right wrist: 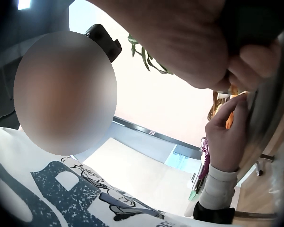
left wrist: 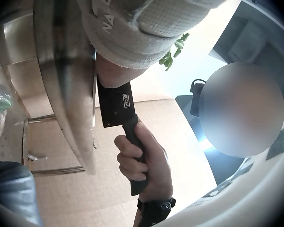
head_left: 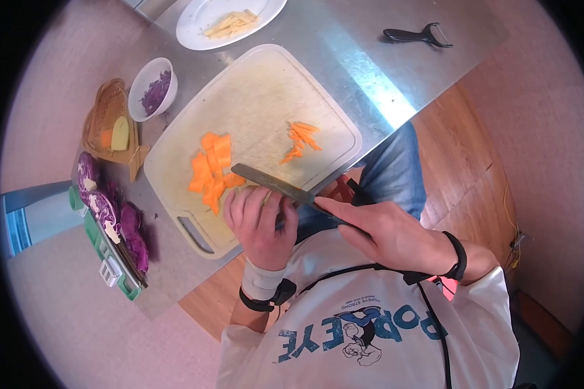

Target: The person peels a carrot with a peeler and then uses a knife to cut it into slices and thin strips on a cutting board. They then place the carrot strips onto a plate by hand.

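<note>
My right hand (head_left: 396, 236) grips the black handle of a kitchen knife (head_left: 272, 182) at the near edge of the white cutting board (head_left: 253, 84). In the left wrist view the knife's dark broad blade (left wrist: 114, 105) stands upright. Beside the blade, my left hand (head_left: 259, 223) has its fingers bent down at the board's near edge; what lies under the fingertips is hidden, and I cannot tell whether they hold anything. Orange carrot slices (head_left: 211, 162) lie in a pile just beyond the left fingers. Thin carrot strips (head_left: 300, 137) lie on the board's right part.
At the back stand a white plate (head_left: 191, 26) with pale strips and a white bowl (head_left: 139, 97) of shredded purple cabbage. Left are a wicker basket (head_left: 94, 126), purple cabbage pieces (head_left: 133, 230) and a green-edged slicer (head_left: 97, 236). A black peeler (head_left: 405, 35) lies far right.
</note>
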Motion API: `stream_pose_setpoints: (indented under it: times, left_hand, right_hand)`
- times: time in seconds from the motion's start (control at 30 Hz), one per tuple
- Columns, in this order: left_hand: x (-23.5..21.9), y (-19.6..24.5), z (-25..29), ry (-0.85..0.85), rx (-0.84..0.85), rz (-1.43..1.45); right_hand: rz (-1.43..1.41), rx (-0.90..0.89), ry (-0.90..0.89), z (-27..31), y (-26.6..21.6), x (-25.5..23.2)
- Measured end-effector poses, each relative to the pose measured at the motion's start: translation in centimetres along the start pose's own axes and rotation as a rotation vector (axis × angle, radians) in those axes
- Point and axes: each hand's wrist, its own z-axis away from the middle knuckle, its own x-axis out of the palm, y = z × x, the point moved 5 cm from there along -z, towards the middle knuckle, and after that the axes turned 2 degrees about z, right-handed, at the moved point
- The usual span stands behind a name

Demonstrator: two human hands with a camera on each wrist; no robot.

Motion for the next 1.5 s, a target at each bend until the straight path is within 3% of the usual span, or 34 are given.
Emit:
stream_pose_setpoints:
  times: [0.37,0.67,0.87,0.97,1.5]
  left_hand:
    - [0.0,-0.1,0.1,-0.005,-0.001,0.002]
    - [0.2,-0.3,0.5,-0.022,-0.01,-0.002]
    - [0.0,-0.3,0.3,-0.015,-0.006,-0.011]
    - [-0.1,0.0,0.0,-0.017,-0.011,-0.008]
    - [0.0,-0.6,0.7,-0.022,0.01,-0.025]
  right_hand:
    - [0.022,0.041,-0.058,0.3,0.0,0.2]
    - [0.059,-0.013,-0.002,-1.0,-0.2,0.5]
    - [-0.102,0.009,0.057,-1.5,0.4,0.4]
    - [-0.06,-0.019,0.146,-1.2,1.0,0.0]
    - [0.043,0.022,-0.028,0.2,-0.2,0.3]
